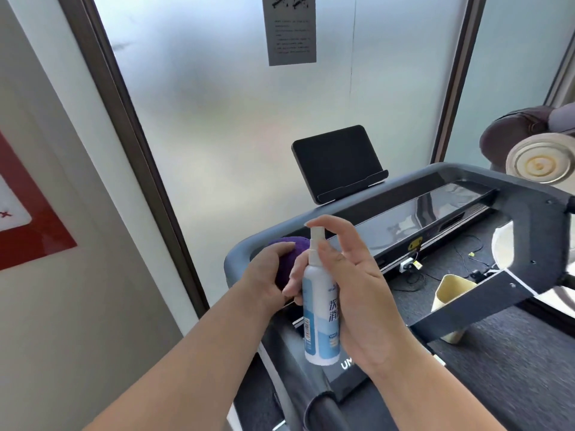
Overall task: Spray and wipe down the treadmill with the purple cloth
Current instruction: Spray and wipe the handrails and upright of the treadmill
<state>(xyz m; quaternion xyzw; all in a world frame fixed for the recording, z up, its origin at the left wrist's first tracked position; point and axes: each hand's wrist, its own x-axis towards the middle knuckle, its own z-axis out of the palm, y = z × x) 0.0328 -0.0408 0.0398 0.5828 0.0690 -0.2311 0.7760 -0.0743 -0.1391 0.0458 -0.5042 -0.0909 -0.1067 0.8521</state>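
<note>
The right hand (351,290) holds the spray bottle (320,306) upright, its fingers (300,272) wrapped round the body, with the forefinger arched over the white nozzle cap so it can press down without a change of grip. The nozzle seems to face away from the person, toward the left front corner of the treadmill (389,200), which looks like the patch meant to be wetted.

The left hand (267,272) rests on that same corner of the grey handlebar frame, its fingers curled over the purple cloth (295,250) and pressing it onto the rail. Keeping the cloth bunched there, just beyond the bottle, puts it ready to rub as soon as the liquid lands, and the hand on the rail also steadies the person.

No wet film or mist can be made out on the frame, so whether any spraying has been done cannot be told; I judge the job to be near its start, at the spraying step. The glossy console panel and the dark screen (339,163) above it lie further right, within reach for later passes. A cream cup (451,293) sits in the holder on the right arm of the frame, well apart from both hands.
</note>
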